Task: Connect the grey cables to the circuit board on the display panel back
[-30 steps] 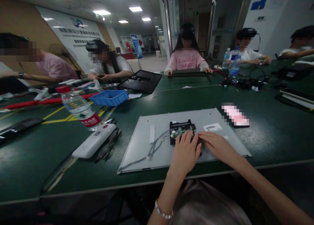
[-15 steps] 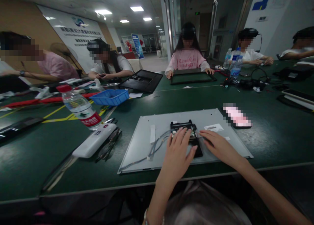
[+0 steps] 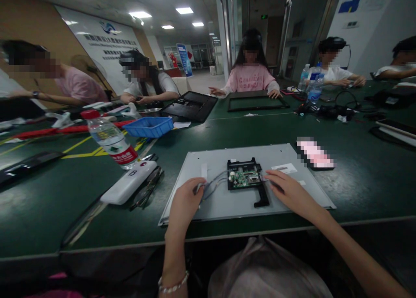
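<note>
Circuit board [image 3: 244,178] sits in a black bracket on the grey panel [image 3: 286,152], mid-table [image 3: 357,176]. Left hand [image 3: 184,202] pinches the thin wires [image 3: 212,184] beside it; right hand [image 3: 287,193] rests flat, fingers spread. Judged light, stiff, fragile: hold by edges, wires by connector.

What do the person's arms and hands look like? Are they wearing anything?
Both arms are bare, with no sleeves or gloves showing. The left hand has a bracelet of pale round beads on its wrist. The right hand has no rings or watch that I can see.
</note>
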Demonstrator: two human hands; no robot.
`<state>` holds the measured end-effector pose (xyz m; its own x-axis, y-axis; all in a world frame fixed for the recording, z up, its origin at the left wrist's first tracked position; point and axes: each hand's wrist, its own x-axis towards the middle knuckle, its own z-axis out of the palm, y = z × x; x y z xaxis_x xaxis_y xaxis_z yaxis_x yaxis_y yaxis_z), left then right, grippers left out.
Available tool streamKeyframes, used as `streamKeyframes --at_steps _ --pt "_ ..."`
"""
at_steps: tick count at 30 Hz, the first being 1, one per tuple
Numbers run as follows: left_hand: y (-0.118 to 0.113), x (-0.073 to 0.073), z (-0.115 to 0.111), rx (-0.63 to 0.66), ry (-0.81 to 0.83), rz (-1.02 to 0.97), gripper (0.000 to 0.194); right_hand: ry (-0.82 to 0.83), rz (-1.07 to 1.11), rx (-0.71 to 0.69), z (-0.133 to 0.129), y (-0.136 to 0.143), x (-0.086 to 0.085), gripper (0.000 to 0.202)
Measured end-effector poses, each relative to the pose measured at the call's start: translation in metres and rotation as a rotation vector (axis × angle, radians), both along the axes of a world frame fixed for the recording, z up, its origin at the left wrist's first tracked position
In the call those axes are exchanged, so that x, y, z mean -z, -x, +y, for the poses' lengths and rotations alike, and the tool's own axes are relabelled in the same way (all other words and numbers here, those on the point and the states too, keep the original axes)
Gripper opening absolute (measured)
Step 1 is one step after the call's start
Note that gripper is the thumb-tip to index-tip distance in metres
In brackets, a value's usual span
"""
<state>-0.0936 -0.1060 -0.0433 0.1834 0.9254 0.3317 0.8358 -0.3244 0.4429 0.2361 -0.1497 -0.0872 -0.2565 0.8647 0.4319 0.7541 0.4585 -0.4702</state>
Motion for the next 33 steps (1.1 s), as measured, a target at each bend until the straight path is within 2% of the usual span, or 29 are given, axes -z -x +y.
streamKeyframes --at_steps 5,10,12,16,19,24,29,33 --pt "-0.007 -0.005 0.0 -0.038 -0.068 0.045 0.025 0.015 -0.009 0.0 -0.002 0.001 -0.004 0.038" --pt "-0.021 -0.015 -0.029 -0.054 -0.273 0.132 0.024 -0.01 -0.007 0.017 -0.001 0.0 -0.005 0.036" --pt "-0.028 -0.013 -0.041 -0.041 -0.268 0.171 0.023 -0.028 -0.004 0.024 -0.002 0.001 -0.007 0.037" --pt "-0.039 0.0 -0.052 -0.042 -0.19 0.209 0.023 -0.07 0.017 0.02 -0.006 0.012 -0.016 0.036" --pt "-0.039 0.007 -0.054 -0.026 -0.19 0.141 0.024 -0.095 0.054 -0.002 -0.01 0.03 -0.026 0.035" --pt "-0.031 0.003 -0.051 0.01 -0.253 -0.089 0.029 -0.1 0.052 -0.158 -0.015 0.073 -0.045 0.039" --pt "-0.024 0.007 -0.037 -0.031 -0.244 -0.081 0.034 -0.118 -0.109 -0.331 -0.013 0.12 -0.055 0.036" --pt "-0.022 0.01 -0.037 -0.024 -0.212 -0.164 0.036 -0.139 -0.261 -0.307 -0.002 0.146 -0.054 0.021"
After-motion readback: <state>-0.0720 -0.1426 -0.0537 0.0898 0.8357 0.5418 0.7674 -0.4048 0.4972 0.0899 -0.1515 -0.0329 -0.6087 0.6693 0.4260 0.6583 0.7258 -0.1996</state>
